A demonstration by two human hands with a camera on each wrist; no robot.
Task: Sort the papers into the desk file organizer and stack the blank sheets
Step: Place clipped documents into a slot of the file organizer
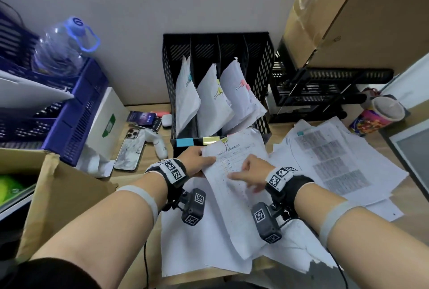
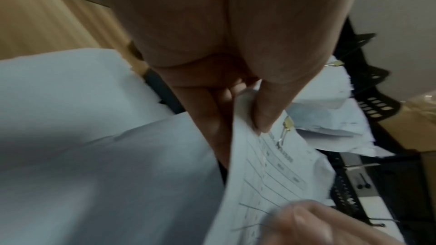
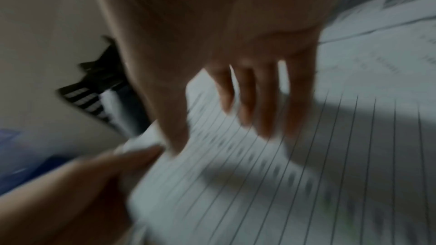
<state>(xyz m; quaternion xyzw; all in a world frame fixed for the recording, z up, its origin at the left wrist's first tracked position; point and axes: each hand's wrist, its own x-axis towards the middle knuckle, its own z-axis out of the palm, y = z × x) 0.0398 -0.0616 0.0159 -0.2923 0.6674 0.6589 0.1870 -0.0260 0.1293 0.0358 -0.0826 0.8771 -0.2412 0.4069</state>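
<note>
A printed form bundle (image 1: 234,186) with a gold binder clip (image 1: 224,140) at its top lies tilted in front of the black mesh file organizer (image 1: 264,56). My left hand (image 1: 197,161) pinches its left edge, thumb on top, as the left wrist view shows on the form bundle (image 2: 271,170). My right hand (image 1: 251,172) lies on the sheet with fingers spread and nearly straight, and the blurred right wrist view shows its fingers (image 3: 250,100) on the ruled form bundle (image 3: 306,174). Three organizer slots hold clipped papers (image 1: 213,100). Blank sheets (image 1: 190,242) lie underneath.
Printed pages (image 1: 336,161) spread across the desk at right, beside a colourful cup (image 1: 376,117). A phone (image 1: 130,149), a white controller (image 1: 157,140) and a blue crate (image 1: 76,112) with a water bottle (image 1: 62,45) sit left. A cardboard box (image 1: 58,196) stands near left.
</note>
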